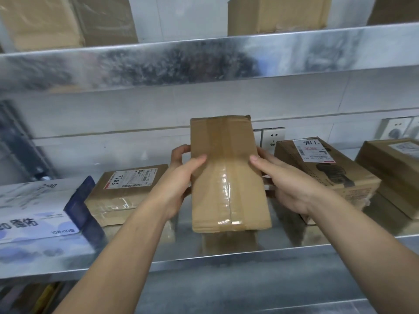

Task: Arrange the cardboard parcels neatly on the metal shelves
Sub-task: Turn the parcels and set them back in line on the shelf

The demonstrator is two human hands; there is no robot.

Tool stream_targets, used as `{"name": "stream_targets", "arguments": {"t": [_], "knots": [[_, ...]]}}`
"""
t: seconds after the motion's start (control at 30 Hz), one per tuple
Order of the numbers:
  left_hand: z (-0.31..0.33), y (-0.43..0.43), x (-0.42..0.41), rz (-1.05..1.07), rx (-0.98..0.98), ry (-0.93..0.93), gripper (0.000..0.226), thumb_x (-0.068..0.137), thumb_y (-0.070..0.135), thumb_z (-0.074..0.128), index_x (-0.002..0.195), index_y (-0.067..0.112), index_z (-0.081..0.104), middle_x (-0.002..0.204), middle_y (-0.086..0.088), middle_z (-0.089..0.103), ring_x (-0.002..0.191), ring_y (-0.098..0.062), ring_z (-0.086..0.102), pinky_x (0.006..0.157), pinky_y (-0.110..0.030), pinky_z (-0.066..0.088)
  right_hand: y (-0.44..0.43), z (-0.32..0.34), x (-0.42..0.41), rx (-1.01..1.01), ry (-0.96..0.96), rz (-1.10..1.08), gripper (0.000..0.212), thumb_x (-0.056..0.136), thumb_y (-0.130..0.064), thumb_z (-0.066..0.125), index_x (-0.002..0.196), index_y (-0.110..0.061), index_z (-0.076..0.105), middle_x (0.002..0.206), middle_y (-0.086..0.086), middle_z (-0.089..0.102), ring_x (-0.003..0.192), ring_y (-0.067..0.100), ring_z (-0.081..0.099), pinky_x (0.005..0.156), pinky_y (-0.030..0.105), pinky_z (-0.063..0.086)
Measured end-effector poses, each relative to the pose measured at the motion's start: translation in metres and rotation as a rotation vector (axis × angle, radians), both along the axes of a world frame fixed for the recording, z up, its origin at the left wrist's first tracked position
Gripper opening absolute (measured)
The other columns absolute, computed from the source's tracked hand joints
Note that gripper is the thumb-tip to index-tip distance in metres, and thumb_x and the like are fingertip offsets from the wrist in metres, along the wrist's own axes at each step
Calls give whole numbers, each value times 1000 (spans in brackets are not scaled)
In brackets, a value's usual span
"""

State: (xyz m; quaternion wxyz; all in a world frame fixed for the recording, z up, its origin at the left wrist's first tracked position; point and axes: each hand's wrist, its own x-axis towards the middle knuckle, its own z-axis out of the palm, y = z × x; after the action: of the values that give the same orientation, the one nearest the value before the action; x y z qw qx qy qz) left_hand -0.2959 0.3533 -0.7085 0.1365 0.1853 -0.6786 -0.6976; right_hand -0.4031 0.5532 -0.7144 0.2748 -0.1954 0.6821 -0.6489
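The parcel (229, 177) in hand is plain brown cardboard with no label on its visible face, only clear tape (226, 186) running down its middle. Its long axis points away from the person, with the far end tipped up towards the wall. It sits over the middle shelf (204, 261), between two labelled parcels. Whether its near end touches the metal cannot be told. The left hand (179, 180) grips its left edge and the right hand (288, 184) its right edge, each with the thumb on the top face and the fingers curled behind. The flat parcel to the left (127, 200) has a label (133, 179) with "7786" handwritten on it, turned sideways, above a barcode. The parcel to the right (326, 177) carries a white label (314, 150) with the same "7786", upside down to the viewer. Its printed lines are too small to read. Beyond that one, the label on the far-right box (394, 173) is blurred. At the far left lies a white-and-blue carton (34, 214) printed with "20", Chinese characters and small print starting "10". A wall socket (272, 139) shows behind the held parcel. Unlabelled brown boxes (68, 19) stand on the upper shelf (204, 62).
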Motion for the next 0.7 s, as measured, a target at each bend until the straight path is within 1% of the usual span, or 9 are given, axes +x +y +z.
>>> {"name": "stream_targets", "arguments": {"t": [0.07,0.13,0.27,0.33,0.43,0.5,0.57,0.63,0.7], "knots": [[2,-3,0,23,39,14,29,99,42,58,125,32,52,88,6,71,63,-3,65,62,-25,46,2,1,-3,-42,-40,-13,65,81,-56,66,143,-46,52,128,-6,70,119,20,64,104,43,49],[4,-5,1,32,94,21,33,98,53,53,122,30,58,101,0,71,80,-12,68,70,-30,49,3,2,-5,-72,-97,-37,53,88,-56,63,139,-42,57,129,1,70,120,25,63,105,49,50],[8,-10,2,70,147,35,53,97,67,41,132,30,57,112,-9,71,92,-25,69,77,-39,50,3,5,-7,-95,-175,-57,51,89,-63,59,130,-33,64,132,13,65,120,31,63,100,57,53],[9,-13,2,81,160,42,57,97,70,37,131,31,60,101,-8,71,84,-24,69,73,-38,50,2,5,-9,-99,-194,-80,62,78,-71,62,123,-29,67,128,15,66,118,34,64,96,57,55],[10,-15,5,78,153,32,60,96,74,34,123,29,64,87,-2,74,71,-18,70,65,-33,51,1,6,-9,-86,-203,-92,85,66,-78,61,133,-26,63,118,16,63,112,35,65,92,58,57],[10,-16,6,68,146,17,64,92,78,39,126,30,64,101,-3,77,89,-25,74,77,-40,58,0,7,-7,-58,-199,-93,95,61,-81,61,138,-26,61,113,15,61,105,32,66,91,57,57],[10,-16,8,59,146,-14,68,85,82,45,129,34,63,121,-9,73,116,-37,67,102,-54,51,-2,9,-5,-18,-177,-82,103,54,-84,63,138,-25,61,119,16,62,104,30,65,85,53,59],[11,-14,9,27,115,-46,65,84,83,46,126,37,67,123,-10,72,119,-34,66,107,-54,46,-3,11,-2,18,-141,-67,101,54,-85,62,135,-25,63,122,15,64,107,29,64,78,47,58],[12,-10,9,-7,78,-78,58,85,79,51,123,39,69,121,-4,74,117,-27,67,104,-50,50,-5,16,2,62,-97,-55,77,67,-82,59,121,-27,68,108,10,68,99,26,65,78,43,55]]}}
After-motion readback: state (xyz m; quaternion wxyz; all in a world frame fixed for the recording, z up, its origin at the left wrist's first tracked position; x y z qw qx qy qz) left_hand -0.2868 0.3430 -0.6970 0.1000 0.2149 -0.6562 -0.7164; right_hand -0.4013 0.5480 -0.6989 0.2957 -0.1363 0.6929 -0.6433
